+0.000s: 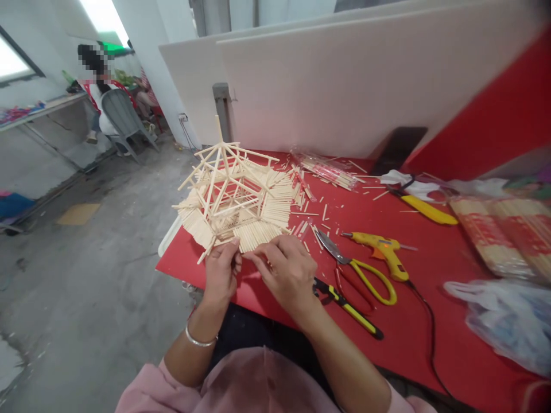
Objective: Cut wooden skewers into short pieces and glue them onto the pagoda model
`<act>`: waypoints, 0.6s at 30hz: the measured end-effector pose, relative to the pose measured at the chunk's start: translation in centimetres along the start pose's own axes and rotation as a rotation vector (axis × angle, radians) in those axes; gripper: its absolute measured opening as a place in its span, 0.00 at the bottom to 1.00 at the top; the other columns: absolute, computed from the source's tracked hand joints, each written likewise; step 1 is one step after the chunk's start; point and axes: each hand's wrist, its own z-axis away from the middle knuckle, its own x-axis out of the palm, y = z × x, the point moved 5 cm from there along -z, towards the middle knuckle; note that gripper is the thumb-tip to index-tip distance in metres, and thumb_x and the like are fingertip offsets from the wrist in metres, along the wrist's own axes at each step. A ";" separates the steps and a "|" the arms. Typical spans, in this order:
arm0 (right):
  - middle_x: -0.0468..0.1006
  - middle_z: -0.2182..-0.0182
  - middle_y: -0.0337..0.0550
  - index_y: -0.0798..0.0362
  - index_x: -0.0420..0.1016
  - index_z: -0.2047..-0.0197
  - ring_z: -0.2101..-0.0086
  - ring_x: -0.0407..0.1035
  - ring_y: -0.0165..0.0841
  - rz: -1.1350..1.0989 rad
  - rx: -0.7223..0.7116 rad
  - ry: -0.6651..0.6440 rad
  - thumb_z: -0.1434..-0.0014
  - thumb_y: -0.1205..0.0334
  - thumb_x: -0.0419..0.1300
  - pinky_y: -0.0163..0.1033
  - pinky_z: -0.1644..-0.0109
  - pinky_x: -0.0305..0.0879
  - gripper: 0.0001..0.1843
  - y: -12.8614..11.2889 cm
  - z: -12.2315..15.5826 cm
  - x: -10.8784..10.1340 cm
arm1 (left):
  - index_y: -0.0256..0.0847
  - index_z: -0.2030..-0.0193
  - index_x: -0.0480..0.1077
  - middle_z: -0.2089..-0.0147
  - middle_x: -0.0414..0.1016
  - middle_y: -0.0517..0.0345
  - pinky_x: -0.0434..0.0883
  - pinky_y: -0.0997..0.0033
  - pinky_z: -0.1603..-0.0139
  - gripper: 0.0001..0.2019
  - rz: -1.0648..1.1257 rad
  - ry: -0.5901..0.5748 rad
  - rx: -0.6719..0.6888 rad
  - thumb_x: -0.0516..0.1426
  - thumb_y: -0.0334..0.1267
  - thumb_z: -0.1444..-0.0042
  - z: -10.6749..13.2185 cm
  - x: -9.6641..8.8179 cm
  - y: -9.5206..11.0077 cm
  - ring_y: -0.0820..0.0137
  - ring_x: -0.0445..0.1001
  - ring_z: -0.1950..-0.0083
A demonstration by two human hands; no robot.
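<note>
Evidently the stick model (227, 181) is an open, many-sided frame of pale, slender wooden sticks, standing at the near left corner of the red tabletop (404, 327). A single upright stick (218, 129) rises from its peak, and from there straight ribs slope outward and down like the bones of an umbrella, crossed by horizontal bars that carry short stubs at their ends. Lower down, a broad skirt (275, 210) of sticks laid tightly side by side fans out around the frame in flat panels, its outer edge slightly uneven; through the open ribs, more crossed sticks show inside. The left hand (222, 267) holds the skirt's near edge, thumb and fingers drawn close together. Just beside it, the right hand (287, 269) has its fingertips narrowed at the same edge; whether they grip a stick cannot be told. To the right lie yellow-handled scissors (373, 281) and a yellow glue gun (391, 256), with cut stick pieces (324, 212) scattered beside the model.
</note>
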 end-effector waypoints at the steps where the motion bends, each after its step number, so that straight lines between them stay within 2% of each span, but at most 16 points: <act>1: 0.72 0.72 0.41 0.50 0.75 0.68 0.67 0.63 0.33 0.005 -0.002 -0.003 0.39 0.57 0.62 0.38 0.61 0.58 0.08 0.0 0.0 0.0 | 0.41 0.85 0.63 0.86 0.62 0.64 0.54 0.76 0.82 0.17 -0.001 0.002 -0.004 0.63 0.42 0.52 0.0 0.0 0.0 0.79 0.56 0.84; 18: 0.70 0.73 0.40 0.50 0.74 0.69 0.68 0.62 0.32 0.029 -0.036 -0.038 0.38 0.59 0.62 0.37 0.63 0.57 0.08 -0.4 -0.1 0.3 | 0.40 0.84 0.63 0.86 0.61 0.66 0.53 0.78 0.83 0.17 0.052 0.015 -0.059 0.67 0.43 0.62 -0.1 -0.1 -0.4 0.81 0.55 0.85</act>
